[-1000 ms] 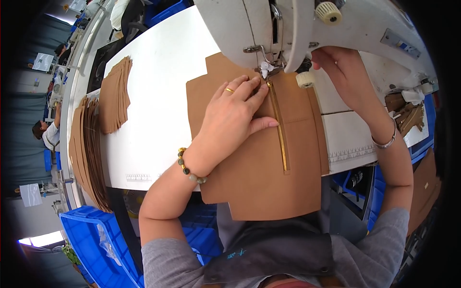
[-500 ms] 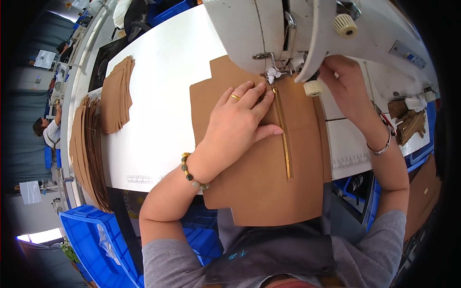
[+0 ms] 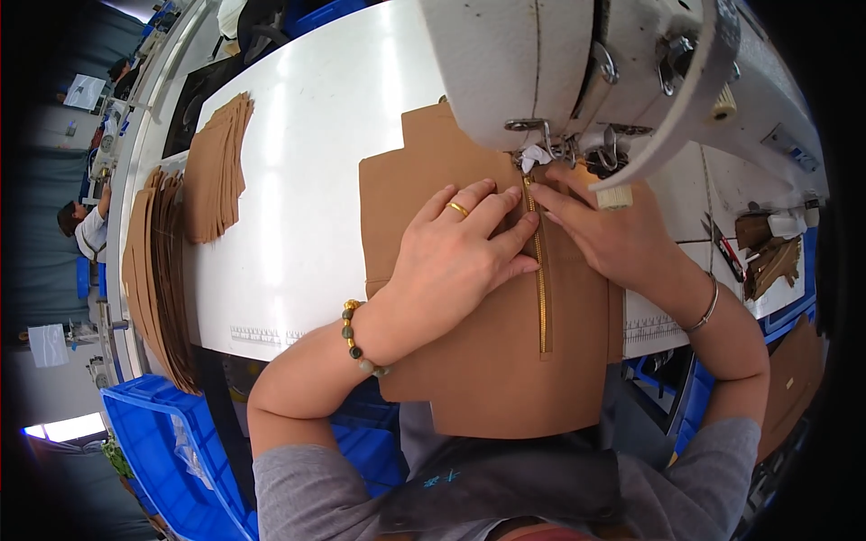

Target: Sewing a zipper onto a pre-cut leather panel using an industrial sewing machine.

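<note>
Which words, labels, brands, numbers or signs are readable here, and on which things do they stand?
Nothing reads surely.
Dark apron: blue characters, too unclear.
Sewing machine, small plate: marks too blurred.
White table, ruler strips: markings too small.
White hanging sheets: any writing too small.
Brown panel: no lettering visible.

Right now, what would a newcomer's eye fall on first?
The brown panel mid-picture, its gold zip running lengthwise, with the left grip and right grip near the zip's upper part. Next, the white sewing machine at the top, over the panel's far end, then the blue bin at lower left.
</note>
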`<state>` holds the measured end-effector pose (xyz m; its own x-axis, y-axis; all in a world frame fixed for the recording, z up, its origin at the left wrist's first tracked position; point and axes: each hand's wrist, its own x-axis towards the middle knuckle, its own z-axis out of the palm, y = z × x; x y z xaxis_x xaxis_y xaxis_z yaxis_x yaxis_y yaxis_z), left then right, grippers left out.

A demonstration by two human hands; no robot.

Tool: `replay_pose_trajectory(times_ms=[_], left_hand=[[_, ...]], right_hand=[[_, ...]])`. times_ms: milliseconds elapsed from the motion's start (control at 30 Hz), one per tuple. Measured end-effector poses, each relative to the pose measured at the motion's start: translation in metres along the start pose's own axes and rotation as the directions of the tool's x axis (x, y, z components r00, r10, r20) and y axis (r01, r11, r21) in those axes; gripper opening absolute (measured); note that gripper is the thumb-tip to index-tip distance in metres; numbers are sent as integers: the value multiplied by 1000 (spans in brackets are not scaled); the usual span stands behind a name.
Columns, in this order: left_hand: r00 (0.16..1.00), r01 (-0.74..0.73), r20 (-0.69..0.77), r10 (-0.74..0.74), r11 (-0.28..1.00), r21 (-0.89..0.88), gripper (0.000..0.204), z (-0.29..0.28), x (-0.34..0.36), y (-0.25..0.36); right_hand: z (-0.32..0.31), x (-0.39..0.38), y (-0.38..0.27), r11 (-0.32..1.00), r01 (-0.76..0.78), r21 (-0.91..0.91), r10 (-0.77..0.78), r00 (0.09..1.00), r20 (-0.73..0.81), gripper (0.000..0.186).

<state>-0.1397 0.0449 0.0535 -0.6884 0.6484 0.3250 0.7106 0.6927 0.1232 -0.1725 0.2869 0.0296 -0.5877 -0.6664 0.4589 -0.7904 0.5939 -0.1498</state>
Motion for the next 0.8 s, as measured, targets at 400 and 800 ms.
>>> replay_pose_trajectory(times_ms=[400, 800], left_hand=[[1000, -3, 7, 3, 1000, -18, 46, -2, -1, 0], [997, 77, -12, -79, 989, -122, 56, 2, -1, 2]], right_hand=[[5, 1, -2, 998, -8, -62, 5, 998, -57, 32], [1, 1, 3, 996, 91, 22, -90, 995, -32, 40]])
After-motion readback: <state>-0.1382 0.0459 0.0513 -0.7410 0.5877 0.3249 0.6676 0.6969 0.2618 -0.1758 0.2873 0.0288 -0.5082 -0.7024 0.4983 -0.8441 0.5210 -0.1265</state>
